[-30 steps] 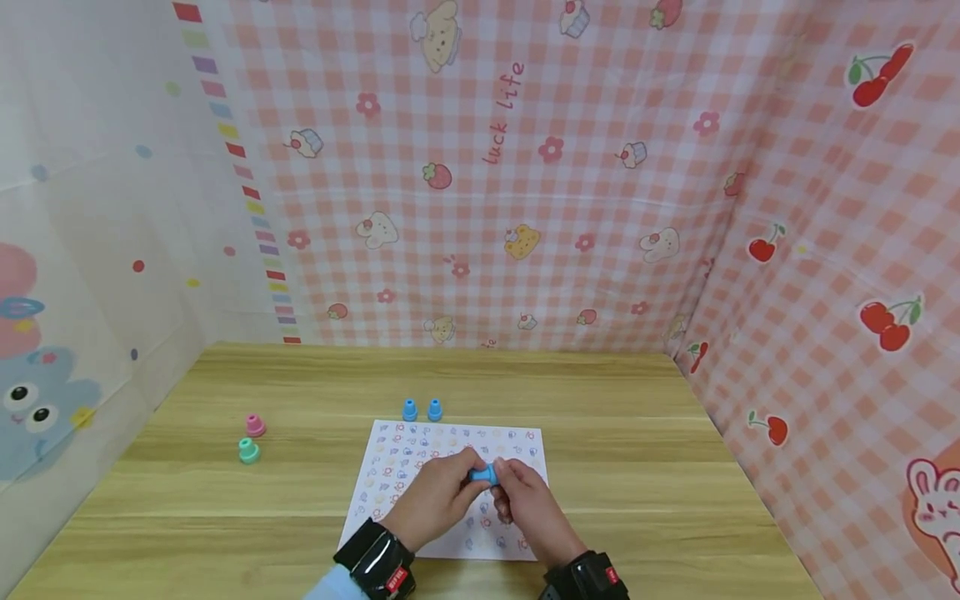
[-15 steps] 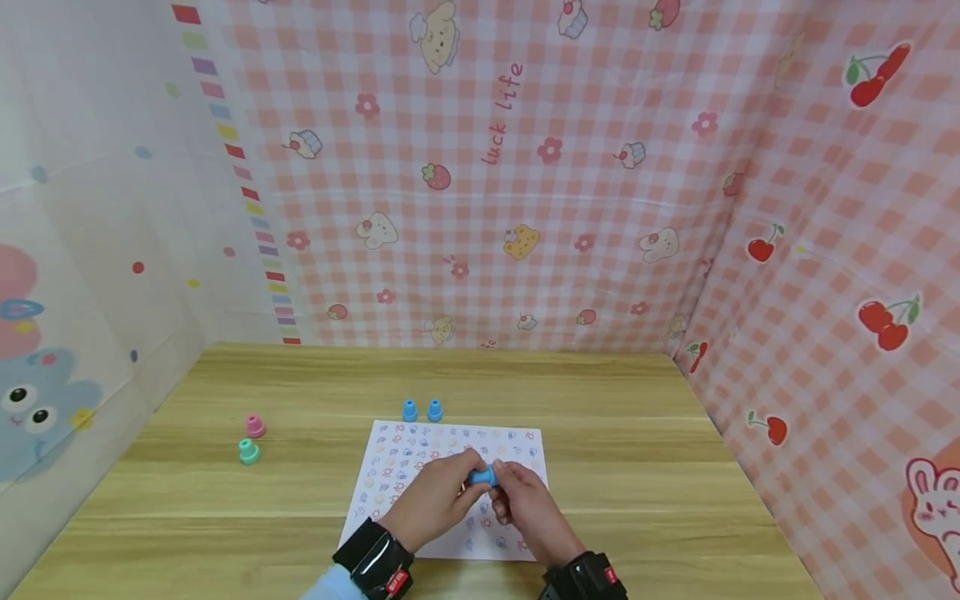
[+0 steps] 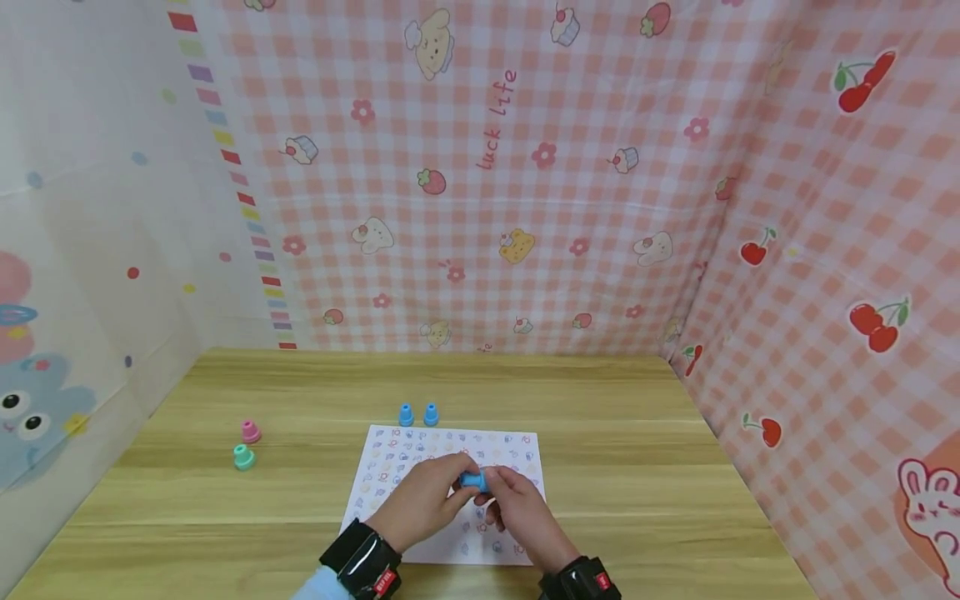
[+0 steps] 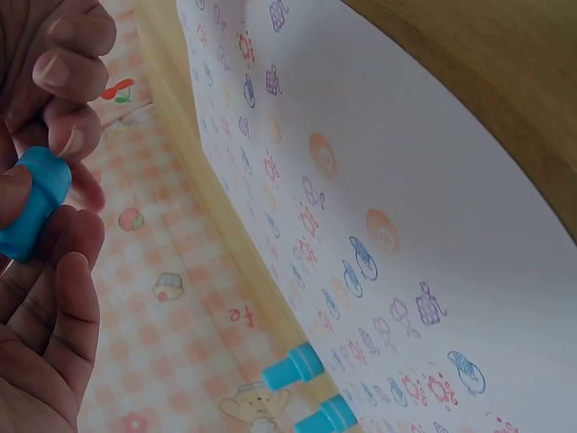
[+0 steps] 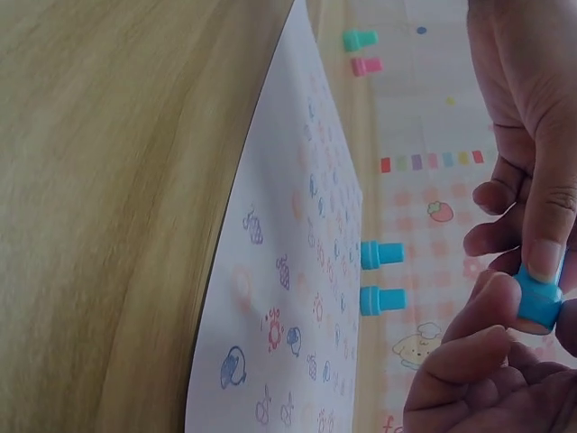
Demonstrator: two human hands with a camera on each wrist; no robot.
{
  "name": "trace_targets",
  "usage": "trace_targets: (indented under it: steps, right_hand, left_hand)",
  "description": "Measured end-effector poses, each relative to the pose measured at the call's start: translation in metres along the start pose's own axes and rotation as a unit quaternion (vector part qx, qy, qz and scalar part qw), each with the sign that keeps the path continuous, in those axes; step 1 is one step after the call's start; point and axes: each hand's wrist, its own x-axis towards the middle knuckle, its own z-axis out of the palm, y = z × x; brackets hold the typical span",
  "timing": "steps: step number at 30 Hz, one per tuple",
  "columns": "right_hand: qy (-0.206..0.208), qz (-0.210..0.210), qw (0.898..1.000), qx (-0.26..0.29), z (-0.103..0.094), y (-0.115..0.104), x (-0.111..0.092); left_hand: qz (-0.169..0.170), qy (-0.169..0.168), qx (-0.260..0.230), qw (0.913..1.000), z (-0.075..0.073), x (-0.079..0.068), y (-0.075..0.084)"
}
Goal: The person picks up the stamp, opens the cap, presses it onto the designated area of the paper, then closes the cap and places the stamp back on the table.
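Between my hands, over the paper, is a small light-blue toy stamp [image 3: 474, 481]. My left hand [image 3: 427, 500] pinches one end between thumb and fingers. From the other side my right hand [image 3: 522, 510] grips the stamp's other end with thumb and curled fingers. In the right wrist view the left thumb presses along the stamp's side, and the blue stamp [image 5: 538, 302] has its wider end toward the right fingers. Beneath the hands lies a white paper sheet [image 3: 442, 550] covered with rows of small red, blue, purple and orange prints. The hands hide part of the sheet.
Two more blue stamps [image 3: 406, 415] stand upright just behind the paper's far edge. Off to the left are a pink stamp [image 3: 251, 431] and a green stamp [image 3: 243, 457] on the wooden table [image 3: 637, 475]. Patterned cloth [image 3: 480, 200] walls the table at the back and sides.
Both hands keep hold of the blue stamp with almost the same grip. The head view has shifted slightly; the stamps on the table have not moved.
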Motion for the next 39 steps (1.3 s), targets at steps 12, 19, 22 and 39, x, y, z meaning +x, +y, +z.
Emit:
trace_targets:
  steps: [12,19,22,39]
  right_hand:
    - [0.029,-0.019,0.992,-0.122,-0.008,0.002,0.0]
    - [0.034,-0.02,0.988,-0.151,-0.01,0.003,0.0]
    - [0.042,-0.03,0.98,-0.192,-0.011,0.004,0.0]
    - [0.083,-0.156,0.866,-0.469,-0.019,0.007,-0.006]
  left_hand:
    - [-0.018,0.023,0.041,0.9987,-0.006,-0.003,-0.008]
    - [-0.034,0.019,0.034,0.9987,-0.008,-0.006,-0.011]
    - [-0.046,0.017,0.037,0.9981,-0.009,-0.007,-0.012]
    - [-0.07,0.033,0.08,0.9938,-0.016,-0.017,-0.027]
